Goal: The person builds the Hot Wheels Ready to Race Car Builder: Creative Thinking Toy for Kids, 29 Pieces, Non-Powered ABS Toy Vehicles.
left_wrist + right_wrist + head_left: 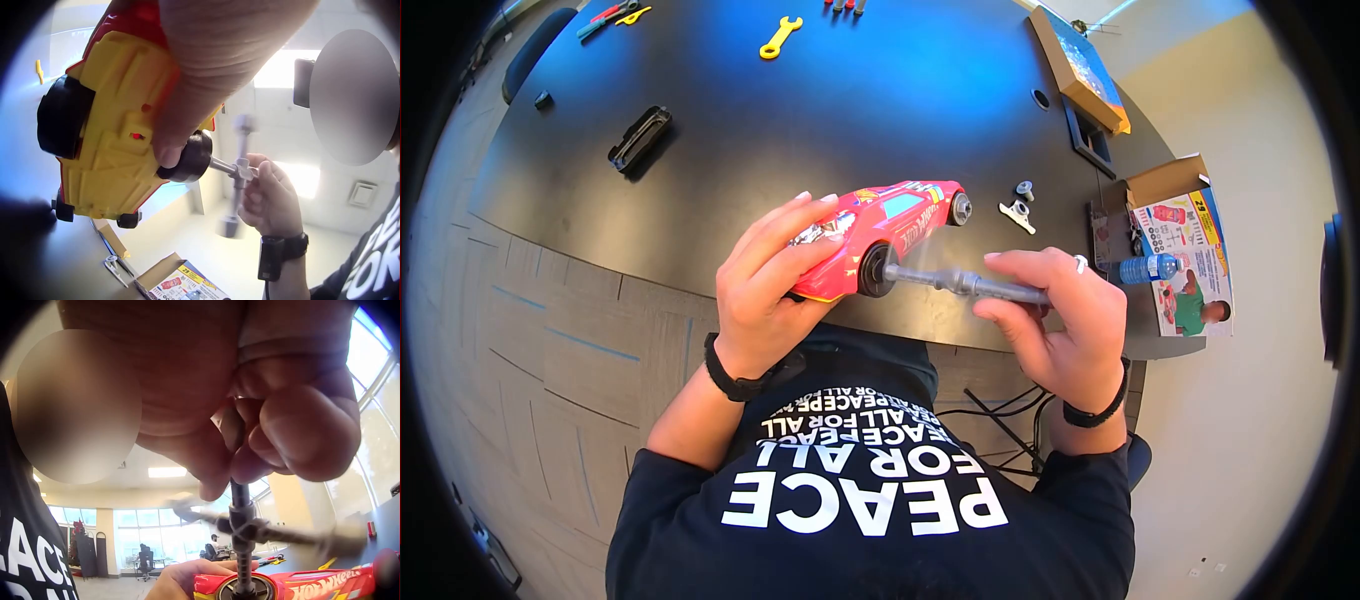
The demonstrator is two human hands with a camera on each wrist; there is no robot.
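A red Hot Wheels toy car [912, 218] is tilted at the table's near edge, gripped by my left hand [762, 268] round one end. Its yellow underside [115, 134] faces the left wrist view, where the left thumb presses near a wheel. In my right hand [1072, 318], fingers and thumb pinch the shaft of a grey cross-shaped lug wrench [962, 282]. The wrench's far end meets the hub of the black wheel [874, 270] nearest me. Its cross arms [294, 536] are blurred in the right wrist view.
Right of the car lie a white part [1017, 215] and a grey piece [1025, 187]. A printed box [1190, 240] and water bottle [1145, 268] stand at the right edge. Farther off are a black tray-like part [640, 138], a yellow toy spanner [781, 38] and an open box [1065, 60].
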